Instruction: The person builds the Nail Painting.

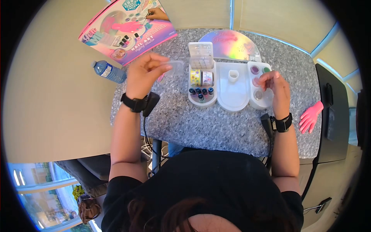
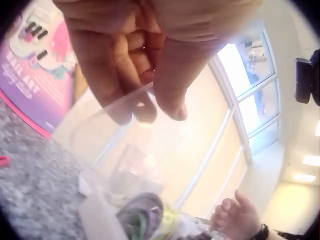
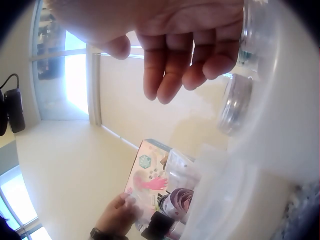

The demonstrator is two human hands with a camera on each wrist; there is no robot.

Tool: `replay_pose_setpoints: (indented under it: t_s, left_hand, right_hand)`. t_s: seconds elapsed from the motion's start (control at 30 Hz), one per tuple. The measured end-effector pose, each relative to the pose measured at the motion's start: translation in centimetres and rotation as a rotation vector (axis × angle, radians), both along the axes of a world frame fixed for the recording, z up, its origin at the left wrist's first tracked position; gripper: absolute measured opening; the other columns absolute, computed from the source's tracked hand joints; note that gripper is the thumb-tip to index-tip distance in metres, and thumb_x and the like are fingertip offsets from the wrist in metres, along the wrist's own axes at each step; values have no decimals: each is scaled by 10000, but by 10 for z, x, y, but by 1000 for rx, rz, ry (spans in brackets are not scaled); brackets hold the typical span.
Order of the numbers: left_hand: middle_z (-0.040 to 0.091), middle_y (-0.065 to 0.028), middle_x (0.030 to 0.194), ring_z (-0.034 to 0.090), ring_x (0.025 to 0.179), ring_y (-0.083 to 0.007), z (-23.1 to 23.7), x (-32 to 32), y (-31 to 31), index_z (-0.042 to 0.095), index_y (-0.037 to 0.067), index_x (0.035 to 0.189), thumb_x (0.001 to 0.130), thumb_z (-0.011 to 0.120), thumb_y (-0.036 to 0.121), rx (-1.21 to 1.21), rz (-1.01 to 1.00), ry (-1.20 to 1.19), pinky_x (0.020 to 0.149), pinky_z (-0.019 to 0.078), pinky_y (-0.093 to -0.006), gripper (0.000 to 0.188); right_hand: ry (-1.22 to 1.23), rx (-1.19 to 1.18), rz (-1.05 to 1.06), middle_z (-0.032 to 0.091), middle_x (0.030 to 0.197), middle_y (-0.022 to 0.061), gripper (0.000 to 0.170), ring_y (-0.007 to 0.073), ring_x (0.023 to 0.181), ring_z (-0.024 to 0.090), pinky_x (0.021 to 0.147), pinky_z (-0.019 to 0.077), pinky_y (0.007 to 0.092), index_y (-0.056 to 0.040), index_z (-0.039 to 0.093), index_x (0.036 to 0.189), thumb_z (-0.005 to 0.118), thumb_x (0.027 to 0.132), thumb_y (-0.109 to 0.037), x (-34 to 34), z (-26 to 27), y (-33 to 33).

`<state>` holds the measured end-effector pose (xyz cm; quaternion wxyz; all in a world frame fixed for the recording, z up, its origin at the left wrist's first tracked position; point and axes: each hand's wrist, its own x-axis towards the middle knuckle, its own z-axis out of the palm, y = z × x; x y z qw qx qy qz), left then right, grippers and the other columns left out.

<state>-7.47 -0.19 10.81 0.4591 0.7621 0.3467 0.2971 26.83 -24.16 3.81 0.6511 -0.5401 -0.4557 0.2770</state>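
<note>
My left hand (image 1: pixel 143 75) pinches a clear plastic piece (image 2: pixel 115 135) between thumb and fingertips, to the left of a white organizer (image 1: pixel 232 106). In the left wrist view the piece is see-through, with the rolls showing beyond it. My right hand (image 1: pixel 280 92) hovers over the organizer's right section with fingers loosely bent and nothing in them. Beneath it sit small round pots, among them a purple pot (image 1: pixel 254 70) and a clear-lidded pot (image 1: pixel 257 94). The left section holds a yellow patterned roll (image 1: pixel 196 78), a pale roll (image 1: pixel 208 78) and several dark-capped bottles (image 1: pixel 199 91).
A clear case (image 1: pixel 201 56) stands upright behind the rolls. The middle section carries a small white cup (image 1: pixel 233 76). Behind lies a shiny half-round board (image 1: pixel 232 44). Around the speckled table (image 1: pixel 216 131) are a nail art box (image 1: pixel 129 33), a water bottle (image 1: pixel 109 72) and a pink model hand (image 1: pixel 311 117).
</note>
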Motion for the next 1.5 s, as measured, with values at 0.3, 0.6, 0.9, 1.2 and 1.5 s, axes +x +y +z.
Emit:
replay_pose_setpoints:
  t_s: [0.3, 0.6, 0.9, 1.2, 1.5]
  left_hand:
    - [730, -48, 1101, 722, 999, -145, -55, 66, 20, 693, 37, 1061, 920, 815, -68, -115, -185, -285, 922, 590, -320, 214]
    - [788, -35, 1031, 710, 1003, -160, -47, 59, -1, 811, 86, 1085, 905, 887, 142, 914, 11, 37, 930, 540, -348, 203]
    - [762, -116, 1305, 710, 1160, -252, -73, -124, 63, 718, 90, 1410, 921, 869, 254, 217, 330, 375, 1030, 549, -396, 538]
    - [729, -132, 1178, 693, 1138, -340, -65, -140, 43, 676, 81, 1377, 763, 941, 105, 285, 228, 850, 991, 556, -454, 669]
    - [709, -26, 1006, 726, 876, -131, -8, -63, -1, 739, 15, 1199, 959, 802, 19, 136, 320, 7, 787, 589, -269, 249]
  right_hand:
    - [2, 18, -38, 773, 960, 88, 588, 121, 836, 613, 783, 475, 294, -6, 734, 956, 395, 1187, -428, 0, 5, -2]
    - [-23, 24, -35, 775, 964, 92, 562, 123, 839, 608, 784, 476, 298, -3, 727, 974, 399, 1186, -407, 2, 1, -2]
    - [-33, 31, 0, 753, 959, 63, 525, 119, 861, 605, 804, 464, 296, -9, 726, 971, 423, 1183, -381, -1, 4, -5]
    - [-57, 19, -20, 733, 969, 40, 469, 119, 892, 608, 820, 458, 301, -27, 725, 967, 466, 1176, -358, -4, 2, -3]
    - [-31, -17, -59, 744, 923, 18, 427, 92, 874, 612, 805, 454, 281, -33, 751, 963, 523, 1160, -336, -2, -1, -2]
